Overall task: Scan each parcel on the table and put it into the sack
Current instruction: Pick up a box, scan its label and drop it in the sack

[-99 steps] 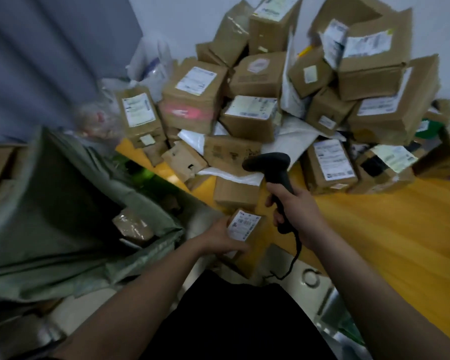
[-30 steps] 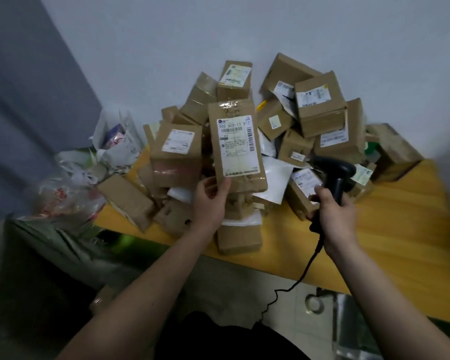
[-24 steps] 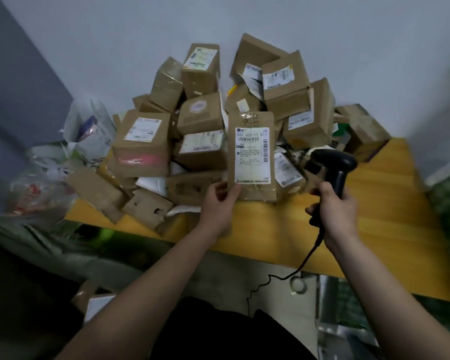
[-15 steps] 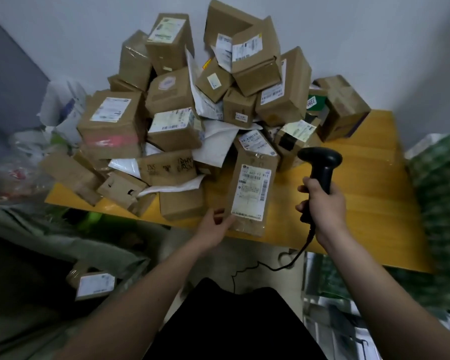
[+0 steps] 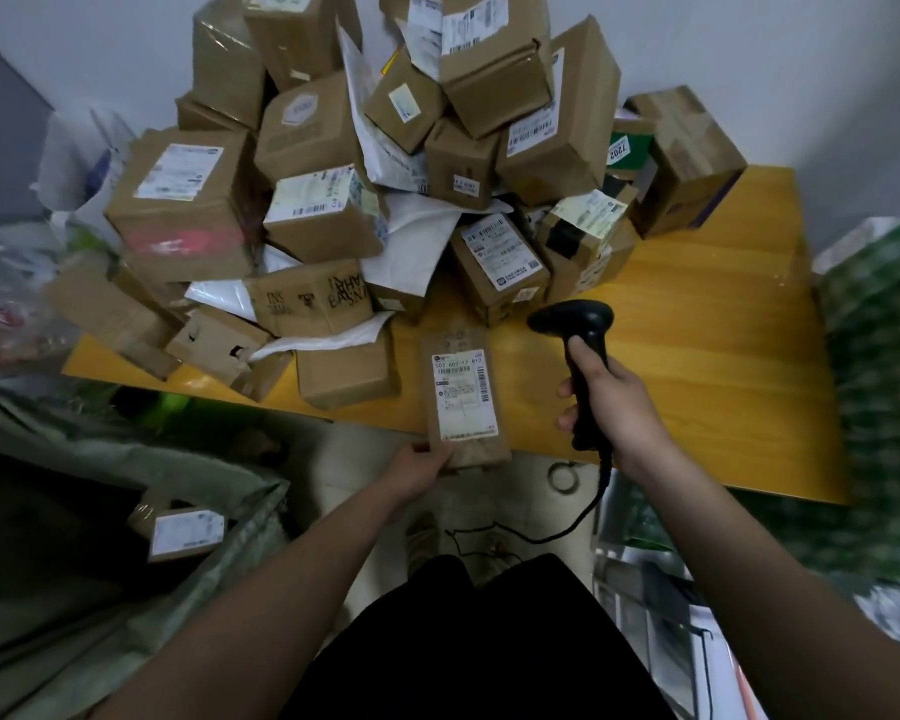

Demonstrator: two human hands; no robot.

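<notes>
- The flat kraft parcel lies label-up at the near edge of the counter, its near end overhanging; the left hand pinches that near end, thumb on top and fingers curled underneath.
- The right hand has its fingers wrapped round the handle of the black barcode scanner, whose head sits just right of the parcel's far end; its cable trails down towards the floor.
- Judging by its thin, creased look, the parcel should be light and somewhat bendy, more padded envelope than box. A hold on the overhanging short end seems fine, keeping off the white label so the barcode stays readable.
- The sack gapes at near left, below counter level, with a labelled box already inside.
- A tall heap of cardboard boxes and white mailers crowds the far left of the counter; a small brown box sits just left of the parcel, between it and the sack, so it may want lifting clear rather than sliding.
</notes>
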